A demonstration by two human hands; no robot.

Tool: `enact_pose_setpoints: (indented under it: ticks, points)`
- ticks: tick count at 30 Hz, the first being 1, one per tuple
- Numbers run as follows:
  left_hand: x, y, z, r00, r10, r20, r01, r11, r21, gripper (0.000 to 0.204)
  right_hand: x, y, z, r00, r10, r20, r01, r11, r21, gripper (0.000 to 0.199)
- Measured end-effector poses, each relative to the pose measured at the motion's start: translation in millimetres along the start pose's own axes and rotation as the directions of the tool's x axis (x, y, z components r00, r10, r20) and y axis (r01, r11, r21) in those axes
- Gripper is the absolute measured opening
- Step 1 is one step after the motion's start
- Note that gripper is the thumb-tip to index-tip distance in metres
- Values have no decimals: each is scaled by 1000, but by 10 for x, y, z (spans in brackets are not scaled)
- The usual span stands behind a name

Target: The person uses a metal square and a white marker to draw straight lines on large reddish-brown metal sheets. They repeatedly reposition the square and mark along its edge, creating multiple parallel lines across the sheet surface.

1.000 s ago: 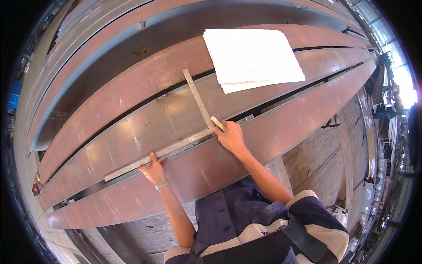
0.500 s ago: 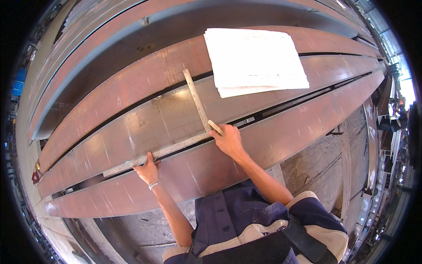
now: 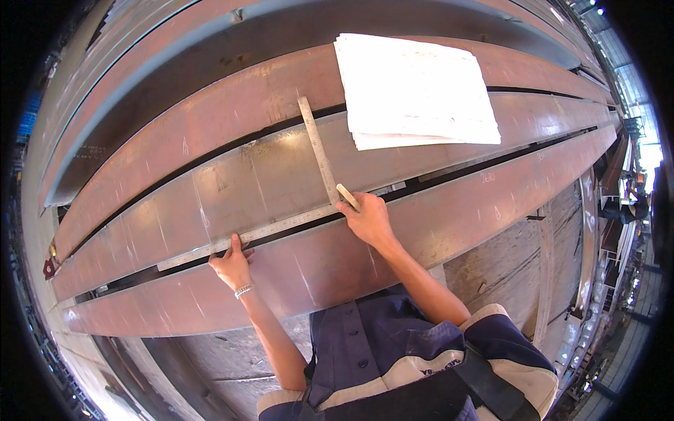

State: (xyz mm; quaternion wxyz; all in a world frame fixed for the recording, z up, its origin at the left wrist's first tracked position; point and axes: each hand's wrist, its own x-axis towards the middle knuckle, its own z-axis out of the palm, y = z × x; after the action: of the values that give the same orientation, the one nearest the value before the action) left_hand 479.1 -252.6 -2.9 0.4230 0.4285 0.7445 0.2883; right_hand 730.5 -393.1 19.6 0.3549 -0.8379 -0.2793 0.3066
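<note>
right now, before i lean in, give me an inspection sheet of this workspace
Surface: reddish metal beams lying side by side, dark gaps between, pale marks on top.
Things in hand: L-shaped square, short arm reaching across a gap; pale stick.
Clutter: stacked paper sheets over the beams, print unreadable.
Hands: left hand, thumb on the square's long arm; right hand, grip on the stick, at the square's corner.
Cables: nothing seen.
Surroundings: more beams beyond; stained ground at lower right.
</note>
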Motion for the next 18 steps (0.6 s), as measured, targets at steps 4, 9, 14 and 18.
enact_pose_setpoints:
  ticks: [4, 9, 14, 18]
  points:
    - [17, -15, -3, 1000, 1, 9, -1, 1000, 11, 86, 3, -5, -2, 1000, -14, -8, 14, 999, 46, 25]
    - [30, -32, -17, 999, 3, 32, -3, 1000, 5, 86, 3, -17, -28, 999, 24, 21, -24, 999, 23, 25]
    - [51, -37, -26, 999, -12, 49, 13, 1000, -9, 86, 0, -48, -50, 999, 37, 34, -39, 999, 33, 26]
    - [32, -26, -19, 999, -5, 39, 5, 1000, -11, 85, 5, -60, -62, 998, 48, 47, -47, 999, -17, 27]
